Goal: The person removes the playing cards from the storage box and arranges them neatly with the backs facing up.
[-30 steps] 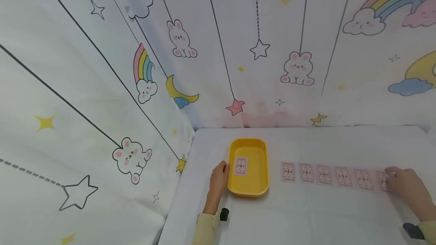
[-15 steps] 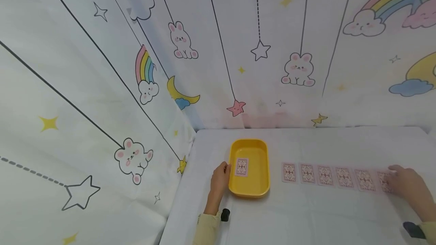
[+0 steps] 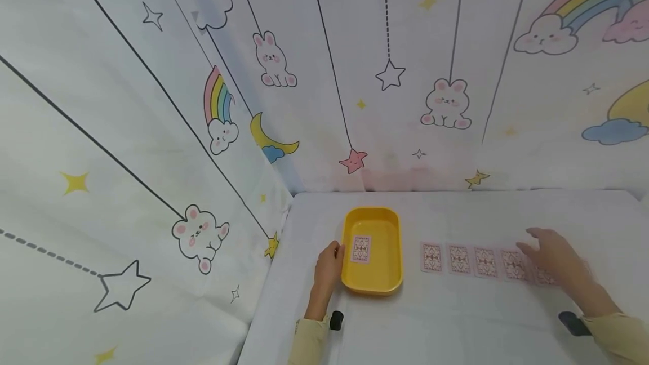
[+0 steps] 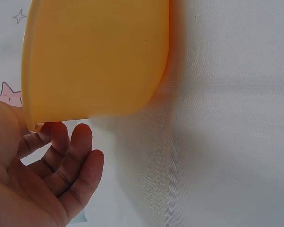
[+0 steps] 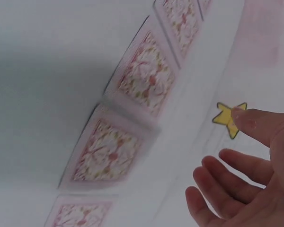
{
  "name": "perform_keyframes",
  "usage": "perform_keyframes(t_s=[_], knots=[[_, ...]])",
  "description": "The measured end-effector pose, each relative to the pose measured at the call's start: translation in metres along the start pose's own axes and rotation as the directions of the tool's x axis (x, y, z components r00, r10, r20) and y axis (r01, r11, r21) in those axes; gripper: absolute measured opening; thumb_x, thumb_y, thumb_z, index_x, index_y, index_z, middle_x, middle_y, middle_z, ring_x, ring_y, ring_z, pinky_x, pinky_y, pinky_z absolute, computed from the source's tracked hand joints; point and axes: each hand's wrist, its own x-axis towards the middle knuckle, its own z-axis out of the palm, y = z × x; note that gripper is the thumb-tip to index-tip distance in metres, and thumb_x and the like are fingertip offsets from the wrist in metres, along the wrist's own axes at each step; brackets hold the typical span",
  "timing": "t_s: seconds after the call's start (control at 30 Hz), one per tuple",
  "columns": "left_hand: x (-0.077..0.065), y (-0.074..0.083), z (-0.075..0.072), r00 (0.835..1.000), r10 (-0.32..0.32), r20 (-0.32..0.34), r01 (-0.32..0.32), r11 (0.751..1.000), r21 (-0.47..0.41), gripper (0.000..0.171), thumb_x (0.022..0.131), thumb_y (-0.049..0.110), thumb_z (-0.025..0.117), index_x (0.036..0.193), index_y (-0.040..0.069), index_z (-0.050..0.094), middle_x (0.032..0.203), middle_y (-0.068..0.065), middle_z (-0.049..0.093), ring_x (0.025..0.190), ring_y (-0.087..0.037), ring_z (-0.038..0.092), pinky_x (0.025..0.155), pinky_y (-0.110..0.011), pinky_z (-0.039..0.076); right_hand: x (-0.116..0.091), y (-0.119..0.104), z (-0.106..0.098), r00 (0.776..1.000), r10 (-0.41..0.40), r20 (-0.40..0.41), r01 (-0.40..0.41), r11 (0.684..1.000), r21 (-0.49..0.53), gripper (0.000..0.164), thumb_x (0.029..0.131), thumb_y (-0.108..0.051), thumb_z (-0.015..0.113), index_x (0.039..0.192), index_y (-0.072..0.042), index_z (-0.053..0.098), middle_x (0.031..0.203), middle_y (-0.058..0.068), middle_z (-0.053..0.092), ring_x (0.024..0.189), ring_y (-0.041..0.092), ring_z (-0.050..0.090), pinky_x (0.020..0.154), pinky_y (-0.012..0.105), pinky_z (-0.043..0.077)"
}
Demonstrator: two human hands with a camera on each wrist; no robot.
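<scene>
At the left side of a yellow plastic tray [image 3: 385, 252], my left hand [image 3: 329, 269] pinches the rim. The left wrist view has the tray wall [image 4: 99, 56] close up, with the fingers [image 4: 83, 170] curled beneath its edge. Inside the tray lies one playing card [image 3: 361, 249], patterned back up. Several more playing cards [image 3: 459, 259] lie back up in a row right of the tray. Over the right end of that row hovers my right hand [image 3: 560, 261], partly covering the cards there. It holds nothing; thumb and fingers [image 5: 236, 165] are spread apart beside the cards [image 5: 142, 78].
White cloth covers the table [image 3: 436, 331]. A white sheet printed with rabbits, stars and rainbows hangs along the back and left as a wall [image 3: 314, 44]. Both wrists carry dark cameras, and the sleeves [image 3: 618, 334] are pale yellow.
My right hand has come off the rightmost card and moved left above the row, its fingers now raised and apart. The left hand keeps its hold on the tray; the cards lie as before.
</scene>
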Motion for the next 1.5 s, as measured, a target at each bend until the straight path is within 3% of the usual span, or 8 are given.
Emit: perform_keyframes(t_s=[0.3, 0.6, 1.0, 1.27, 1.5], knots=[[-0.001, 0.005, -0.003, 1.000, -0.001, 0.001, 0.001, 1.000, -0.008, 0.025, 0.105, 0.031, 0.053, 0.089, 0.013, 0.055, 0.071, 0.000, 0.049, 0.061, -0.012, 0.045, 0.053, -0.024, 0.036, 0.019, -0.063, 0.026, 0.994, -0.065, 0.085, 0.059, 0.996, 0.071, 0.056, 0.100, -0.025, 0.058, 0.135, 0.017, 0.045, 0.135, 0.045, 0.043, 0.126, 0.062, 0.039, 0.103, 0.070, 0.034], [-0.006, 0.001, -0.002, 1.000, 0.001, 0.010, -0.001, 1.000, -0.012, 0.025, 0.105, 0.032, 0.052, 0.089, 0.013, 0.055, 0.071, 0.000, 0.049, 0.061, -0.012, 0.046, 0.053, -0.024, 0.036, 0.038, -0.120, 0.061, 0.983, -0.182, 0.037, 0.179, 0.981, 0.077, 0.051, 0.096, -0.022, 0.065, 0.129, 0.015, 0.052, 0.130, 0.040, 0.053, 0.122, 0.057, 0.050, 0.101, 0.065, 0.041], [-0.001, -0.002, 0.001, 1.000, 0.013, -0.001, -0.013, 1.000, -0.023, 0.023, 0.105, 0.031, 0.054, 0.088, 0.014, 0.055, 0.071, 0.002, 0.049, 0.061, -0.011, 0.045, 0.052, -0.023, 0.036, 0.064, -0.209, 0.081, 0.978, -0.187, 0.093, 0.183, 0.982, 0.043, 0.054, 0.096, -0.028, 0.069, 0.136, 0.004, 0.053, 0.135, 0.028, 0.056, 0.123, 0.044, 0.056, 0.101, 0.058, 0.046], [0.000, -0.003, -0.001, 1.000, 0.002, 0.005, -0.001, 0.999, -0.045, 0.022, 0.105, 0.030, 0.054, 0.089, 0.015, 0.055, 0.072, 0.002, 0.049, 0.061, -0.010, 0.046, 0.052, -0.023, 0.036, 0.085, -0.261, 0.095, 0.956, -0.258, 0.141, 0.254, 0.966, 0.047, 0.054, 0.095, -0.030, 0.071, 0.134, 0.004, 0.056, 0.129, 0.023, 0.061, 0.114, 0.035, 0.062, 0.101, 0.051, 0.050], [0.002, -0.001, 0.000, 1.000, 0.004, -0.003, -0.004, 0.999, -0.033, 0.023, 0.105, 0.030, 0.054, 0.088, 0.014, 0.055, 0.072, 0.002, 0.049, 0.061, -0.010, 0.045, 0.052, -0.023, 0.035, 0.106, -0.290, 0.124, 0.932, -0.294, 0.212, 0.289, 0.956, 0.054, 0.050, 0.094, -0.025, 0.071, 0.131, 0.005, 0.058, 0.125, 0.021, 0.066, 0.111, 0.033, 0.064, 0.097, 0.048, 0.052]])
